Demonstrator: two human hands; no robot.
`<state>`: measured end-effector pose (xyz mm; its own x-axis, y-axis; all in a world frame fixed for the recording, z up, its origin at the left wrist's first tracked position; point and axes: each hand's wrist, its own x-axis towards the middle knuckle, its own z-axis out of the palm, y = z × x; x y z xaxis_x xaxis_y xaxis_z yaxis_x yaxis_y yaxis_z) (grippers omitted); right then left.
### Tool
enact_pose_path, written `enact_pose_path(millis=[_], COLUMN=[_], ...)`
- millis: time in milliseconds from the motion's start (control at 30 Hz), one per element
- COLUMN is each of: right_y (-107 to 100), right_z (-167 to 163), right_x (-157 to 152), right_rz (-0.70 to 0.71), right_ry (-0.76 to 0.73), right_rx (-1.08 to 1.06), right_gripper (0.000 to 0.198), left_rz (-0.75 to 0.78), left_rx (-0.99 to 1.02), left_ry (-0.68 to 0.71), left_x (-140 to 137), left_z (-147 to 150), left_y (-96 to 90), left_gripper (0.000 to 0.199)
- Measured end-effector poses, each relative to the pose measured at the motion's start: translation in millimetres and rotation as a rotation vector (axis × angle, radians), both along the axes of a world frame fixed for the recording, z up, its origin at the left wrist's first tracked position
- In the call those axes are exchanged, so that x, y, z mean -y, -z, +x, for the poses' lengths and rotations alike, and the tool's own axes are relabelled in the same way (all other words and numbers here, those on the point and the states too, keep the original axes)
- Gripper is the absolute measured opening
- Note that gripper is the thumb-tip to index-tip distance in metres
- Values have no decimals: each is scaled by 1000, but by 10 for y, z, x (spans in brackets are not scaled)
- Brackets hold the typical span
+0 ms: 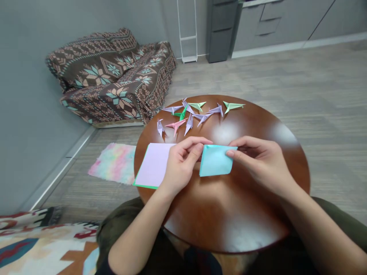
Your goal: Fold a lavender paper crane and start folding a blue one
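Pinched by two corners: one light blue paper [217, 162], folded, over the middle of the round brown bench [206, 214]. In the left grip [181, 162], thumb and finger closed together on the top left corner. In the right grip [259, 158], thumb in front and fingers behind, clamped near the top right corner. Probably held at both ends to keep flat and straight, and tipped up to show the edges well. Hard to tell about the bottom edge: maybe touching the bench, maybe just above.

On the left side of the bench, one pile of flat paper [151, 168]: a lavender sheet [157, 154] on top, a green sheet [147, 186] peeking out below. At least two sheets; cannot count any more. Maybe put there to be close by but out of the way.

Across the far side of the bench, a bunch of little paper cranes [189, 125]. Ten by count, some overlapping: six lavender, two pale green, one dark green, one pink. Perhaps set back there to leave room up close and not squash the pointy wings.

On the floor [329, 95], one fluffy rainbow rug [114, 162]. Behind, one covered sofa [114, 80].
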<state>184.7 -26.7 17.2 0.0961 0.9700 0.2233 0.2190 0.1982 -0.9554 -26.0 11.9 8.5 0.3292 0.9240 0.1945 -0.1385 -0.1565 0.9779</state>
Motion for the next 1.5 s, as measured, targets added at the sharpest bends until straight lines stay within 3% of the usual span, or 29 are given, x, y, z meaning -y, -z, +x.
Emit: enact_pose_path(millis=[233,633,800,1000,1133,1200,1433,1500], right_y=[-8,11,16,12,25,34,61,57], right_z=[-16,10,-2,-73,-76,-68,-64,-74], right_x=[0,-7,-2,31,45,46,48,56], right_rz=[18,20,30,152,175,190,237,226], right_ry=[14,-26,-23,85,132,141,68,42], right_rx=[-5,-40,-34,44,75,78,99,98], right_gripper=[16,11,15,8,9,8,4,5], left_rz=[90,88,79,206,299,334,191,146], left_rx=[46,52,16,0,-69,-83,-53,-44], left_ry=[31,103,19,-124,-147,-140,35,31], left_x=[0,-12,-9,12,-27,-53,-29,-13], left_z=[-2,-11,24,79,59,42,21,28], left_y=[12,-14,-32,-24,26,35,-58,-77], left_gripper=[27,20,21,18,6,10,15,16])
